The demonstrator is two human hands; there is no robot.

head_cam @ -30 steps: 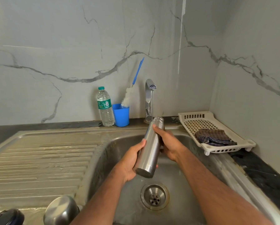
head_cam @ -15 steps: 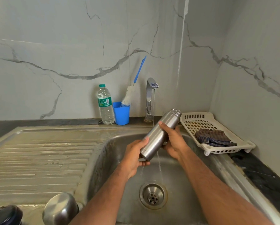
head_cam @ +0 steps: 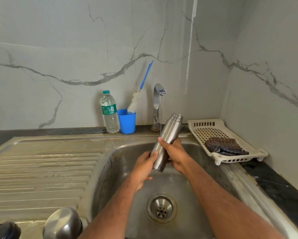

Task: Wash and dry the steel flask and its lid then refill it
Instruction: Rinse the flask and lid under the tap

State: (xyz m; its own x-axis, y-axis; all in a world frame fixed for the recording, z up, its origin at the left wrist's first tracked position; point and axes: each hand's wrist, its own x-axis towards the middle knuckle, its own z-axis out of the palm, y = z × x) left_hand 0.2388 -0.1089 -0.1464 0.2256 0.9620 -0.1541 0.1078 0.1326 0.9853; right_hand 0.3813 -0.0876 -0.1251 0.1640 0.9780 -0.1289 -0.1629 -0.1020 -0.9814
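Note:
The steel flask (head_cam: 169, 133), uncapped, is held tilted over the sink basin (head_cam: 120, 169), mouth up and to the right. A thin stream from the tap (head_cam: 157, 100) runs onto its body. My left hand (head_cam: 144, 168) grips the lower end, thumb on the steel. My right hand (head_cam: 175, 152) wraps the middle from behind. A rounded steel lid (head_cam: 62, 223) stands on the drainboard at the bottom left, and a dark cap (head_cam: 4, 230) lies beside it.
A plastic water bottle (head_cam: 110, 112) and a blue cup (head_cam: 127, 121) holding a bottle brush (head_cam: 136, 102) stand behind the sink. A white rack (head_cam: 213, 133) with a dark checked cloth (head_cam: 224, 146) sits at the right. The drain (head_cam: 161, 207) lies below my hands.
The flask has tipped from nearly upright to leaning right, then swung back a little steeper. The tap is now running onto it. Both hands kept their hold.

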